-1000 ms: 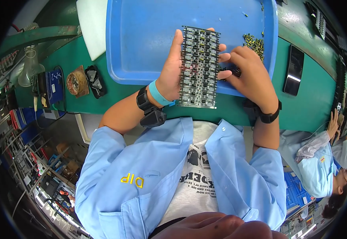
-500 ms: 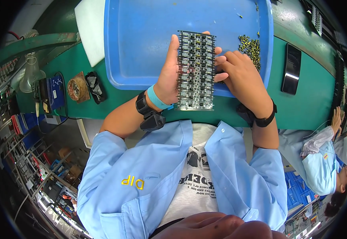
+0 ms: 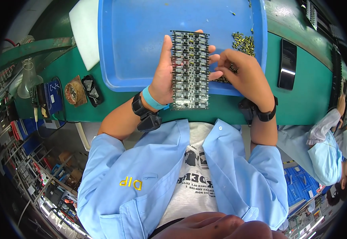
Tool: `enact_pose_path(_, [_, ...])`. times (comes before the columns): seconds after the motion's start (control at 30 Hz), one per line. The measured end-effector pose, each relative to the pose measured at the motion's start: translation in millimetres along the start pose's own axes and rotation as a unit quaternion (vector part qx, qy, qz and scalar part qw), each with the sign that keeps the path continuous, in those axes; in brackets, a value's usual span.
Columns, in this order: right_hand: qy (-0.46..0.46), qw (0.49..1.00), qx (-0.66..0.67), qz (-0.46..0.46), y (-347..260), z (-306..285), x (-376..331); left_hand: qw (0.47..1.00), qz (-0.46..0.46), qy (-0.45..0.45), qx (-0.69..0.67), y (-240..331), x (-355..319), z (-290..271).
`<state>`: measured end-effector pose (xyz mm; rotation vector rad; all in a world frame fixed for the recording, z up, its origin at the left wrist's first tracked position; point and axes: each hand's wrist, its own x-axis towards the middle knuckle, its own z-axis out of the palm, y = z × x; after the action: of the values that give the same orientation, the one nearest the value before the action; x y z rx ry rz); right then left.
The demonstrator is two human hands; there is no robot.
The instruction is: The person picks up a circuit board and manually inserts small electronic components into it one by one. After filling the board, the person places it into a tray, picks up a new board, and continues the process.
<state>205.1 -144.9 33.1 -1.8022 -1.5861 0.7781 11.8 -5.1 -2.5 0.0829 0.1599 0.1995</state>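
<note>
My left hand holds a long green circuit board panel upright over the near edge of a blue tray. The panel carries several rows of small dark parts. My right hand is at the panel's right edge, fingertips pinched close to it; whether a small part sits between them I cannot tell. A pile of small dark and yellow components lies in the tray just beyond my right hand. Both wrists wear black bands; the left also has a light blue strap.
A black phone lies on the green bench to the right of the tray. A white pad leans at the tray's left. Small tools and a dish sit at left. Another person in light blue works at right.
The panel and both hands have shifted slightly. My right hand has moved from the panel's lower right up to its mid right edge.
</note>
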Motion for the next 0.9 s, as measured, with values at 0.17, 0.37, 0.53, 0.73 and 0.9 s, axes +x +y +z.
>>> enact_pose_path(0.17, [0.078, 0.984, 0.152, 0.058, -13.1, 2.1, 6.0, 1.000, 0.003, 0.012, 0.005, 1.3, -1.9, 0.6])
enact_pose_path(0.37, [0.176, 0.923, 0.340, 0.022, -8.6, 11.8, 6.7, 0.998, 0.008, 0.054, 0.026, -0.3, -1.1, 7.2])
enact_pose_path(0.53, [0.183, 0.937, 0.298, 0.024, -3.6, 6.1, 4.0, 0.999, 0.007, 0.051, 0.012, -1.1, -0.9, 6.4])
enact_pose_path(0.73, [0.190, 0.922, 0.338, -0.006, -8.6, 8.5, 7.4, 0.998, 0.006, 0.063, 0.029, -0.5, -1.0, 6.6])
enact_pose_path(0.9, [0.224, 0.916, 0.333, 0.029, -12.7, 9.8, 5.5, 1.000, 0.002, 0.009, 0.026, -0.8, -2.0, -0.3])
